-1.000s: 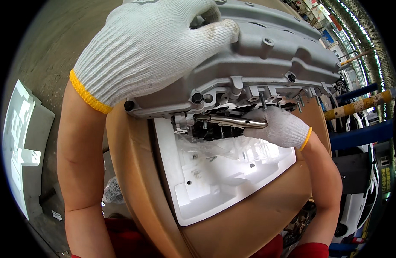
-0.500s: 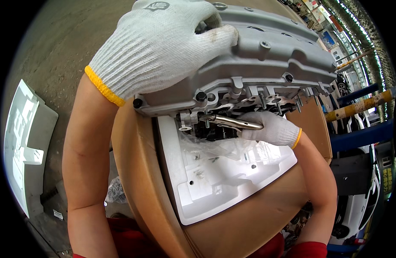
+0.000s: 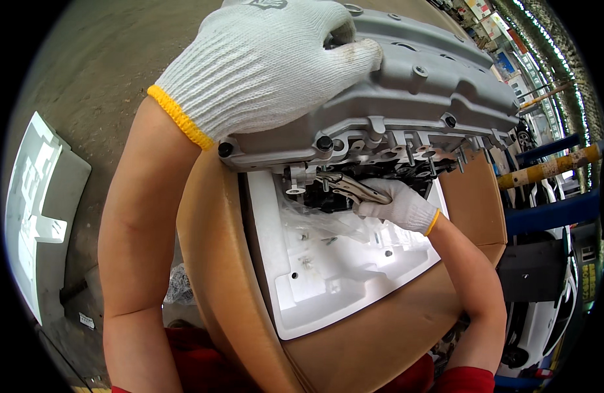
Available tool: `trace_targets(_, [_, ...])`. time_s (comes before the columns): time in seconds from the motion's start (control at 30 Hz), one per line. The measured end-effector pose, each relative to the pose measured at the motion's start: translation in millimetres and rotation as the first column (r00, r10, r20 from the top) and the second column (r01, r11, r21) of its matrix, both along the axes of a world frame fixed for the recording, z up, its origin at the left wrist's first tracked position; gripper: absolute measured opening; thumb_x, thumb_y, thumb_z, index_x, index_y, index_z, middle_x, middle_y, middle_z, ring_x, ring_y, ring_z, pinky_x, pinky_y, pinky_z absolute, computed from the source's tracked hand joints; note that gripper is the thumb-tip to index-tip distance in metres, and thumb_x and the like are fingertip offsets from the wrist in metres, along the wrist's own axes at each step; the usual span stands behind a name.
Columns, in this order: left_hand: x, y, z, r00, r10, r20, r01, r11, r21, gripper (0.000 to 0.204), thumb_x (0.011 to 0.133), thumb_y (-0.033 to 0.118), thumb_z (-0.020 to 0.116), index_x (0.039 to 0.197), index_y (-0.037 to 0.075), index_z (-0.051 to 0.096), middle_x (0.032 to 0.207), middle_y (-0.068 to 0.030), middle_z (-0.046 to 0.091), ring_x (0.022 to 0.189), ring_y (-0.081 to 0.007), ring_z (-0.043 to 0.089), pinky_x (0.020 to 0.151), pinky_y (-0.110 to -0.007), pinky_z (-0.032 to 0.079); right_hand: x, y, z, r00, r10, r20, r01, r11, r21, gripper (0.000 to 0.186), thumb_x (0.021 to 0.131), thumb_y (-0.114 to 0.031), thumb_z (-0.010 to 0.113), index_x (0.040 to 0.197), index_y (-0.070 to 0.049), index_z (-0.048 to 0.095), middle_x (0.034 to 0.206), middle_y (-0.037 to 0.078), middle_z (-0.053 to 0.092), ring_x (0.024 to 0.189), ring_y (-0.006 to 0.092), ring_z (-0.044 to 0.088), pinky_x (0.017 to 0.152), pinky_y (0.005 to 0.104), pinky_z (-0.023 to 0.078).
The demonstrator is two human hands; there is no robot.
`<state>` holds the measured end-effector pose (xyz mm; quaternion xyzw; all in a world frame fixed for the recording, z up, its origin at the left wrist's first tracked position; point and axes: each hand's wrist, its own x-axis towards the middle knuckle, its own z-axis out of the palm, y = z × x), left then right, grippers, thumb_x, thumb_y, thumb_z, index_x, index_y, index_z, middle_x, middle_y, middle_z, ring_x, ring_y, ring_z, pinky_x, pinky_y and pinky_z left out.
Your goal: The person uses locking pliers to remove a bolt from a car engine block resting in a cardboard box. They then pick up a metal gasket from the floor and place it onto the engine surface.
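My left hand [image 3: 266, 69], in a white knit glove with a yellow cuff, is closed over the near left part of a grey metal engine [image 3: 407, 92] with a ribbed top cover. Its fingertips are partly hidden, and the thumb points right along the cover. Under the engine's lower edge, my gloved right hand [image 3: 397, 208] is wrapped round silver locking pliers [image 3: 354, 187]. Their jaw end reaches left, close to a small metal bracket and studs; whether it grips one I cannot tell. Dark parts sit behind the pliers.
A white foam tray [image 3: 335, 298] with clear plastic film [image 3: 325, 219] lies inside an open cardboard box [image 3: 374, 340] below the engine. Another white foam piece [image 3: 43, 216] rests on the floor at left. Yellow and blue lift arms [image 3: 551, 167] and a white car [image 3: 544, 321] are at right.
My right hand has shifted left, and the pliers now slope more steeply down to the right. My left hand and the engine appear slightly further right and higher in the picture.
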<state>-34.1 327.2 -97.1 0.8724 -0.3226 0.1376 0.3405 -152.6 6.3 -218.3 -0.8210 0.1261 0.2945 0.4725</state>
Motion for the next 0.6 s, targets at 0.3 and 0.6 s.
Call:
trace_targets(0.3, [24.5, -17.8, 29.2, 0.982, -0.172, -0.076, 0.186, 0.95, 0.251, 0.045, 0.103, 0.049, 0.069, 0.114, 0.008, 0.086, 0.117, -0.025, 0.075, 0.123, -0.042, 0.07, 0.107, -0.057, 0.057, 17.2, 7.9, 104.7, 0.932, 0.337, -0.133, -0.352, 0.751, -0.558, 0.068, 0.101, -0.049, 0.079, 0.151, -0.002, 0.073, 0.135, 0.023, 0.082, 0.118, 0.0331, 0.079, 0.108, 0.0425, 0.059])
trace_targets(0.6, [3.4, 2.3, 1.3, 0.998, -0.061, 0.001, 0.061, 0.998, -0.005, 0.044, 0.105, 0.046, 0.068, 0.111, 0.006, 0.085, 0.111, -0.0229, 0.079, 0.135, -0.0466, 0.066, 0.123, -0.055, 0.05, 5.2, -3.5, 21.3, 0.991, 0.134, 0.0, -0.132, 0.981, -0.145, 0.056, 0.104, -0.026, 0.085, 0.154, -0.003, 0.071, 0.121, 0.003, 0.081, 0.103, 0.0123, 0.069, 0.095, 0.0313, 0.06])
